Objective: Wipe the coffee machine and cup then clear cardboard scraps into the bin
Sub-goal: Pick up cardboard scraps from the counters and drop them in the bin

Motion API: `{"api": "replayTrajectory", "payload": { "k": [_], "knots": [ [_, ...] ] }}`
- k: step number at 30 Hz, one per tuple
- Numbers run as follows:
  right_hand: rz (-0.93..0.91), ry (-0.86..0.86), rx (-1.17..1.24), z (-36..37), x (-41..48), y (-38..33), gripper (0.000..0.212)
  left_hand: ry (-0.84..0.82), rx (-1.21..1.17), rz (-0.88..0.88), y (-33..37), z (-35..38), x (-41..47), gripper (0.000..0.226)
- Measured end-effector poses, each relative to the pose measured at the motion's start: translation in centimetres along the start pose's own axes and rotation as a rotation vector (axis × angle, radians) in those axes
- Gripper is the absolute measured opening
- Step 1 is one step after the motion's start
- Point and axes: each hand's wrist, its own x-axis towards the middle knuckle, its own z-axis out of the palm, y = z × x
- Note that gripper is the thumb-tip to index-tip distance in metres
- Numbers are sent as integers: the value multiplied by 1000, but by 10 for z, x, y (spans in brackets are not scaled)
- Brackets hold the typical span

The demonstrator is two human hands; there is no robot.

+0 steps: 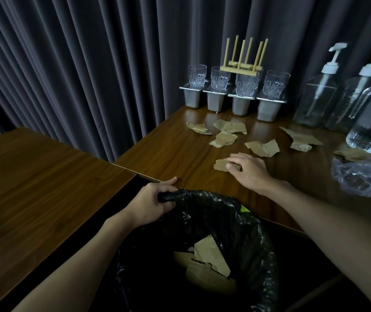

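Fingers (236,157) of the right hand (250,171) are bent down over the nearest scrap (220,165), with the thumb closing against it, on the table (180,154) just beyond the bin (256,226). The left hand (153,200) has its fingers wrapped tight round the bin's far-left rim and black liner, apparently steadying it against the table edge so scraps have only a short drop. Several pieces (209,255) already lie inside the bin. The other scraps (263,147) sit farther beyond the bin, toward the glasses (220,81) and pump bottles (315,102). Clearing looks partly done.
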Motion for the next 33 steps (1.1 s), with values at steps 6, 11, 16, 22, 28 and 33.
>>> {"api": "replayTrajectory", "payload": {
  "k": [6, 11, 16, 22, 28, 33],
  "knots": [
    [30, -65, 50, -7, -2, -16, 40, 8, -6, 8, 4, 0, -2, 38],
    [137, -168, 362, -25, -5, -29, 30, 18, 29, 12, 5, 1, -2, 36],
    [174, -459, 905, -48, -16, -49, 24, 24, 37, 16, 3, -1, -3, 36],
    [140, -273, 712, -45, -25, -46, 13, 20, 39, 22, 6, 0, -4, 35],
    [549, 258, 338, -32, -12, 6, 26, 12, 43, 7, 7, -1, -5, 36],
    [587, 167, 166, -26, -6, 23, 50, 19, 34, 10, 7, -1, -4, 36]
  ]
}}
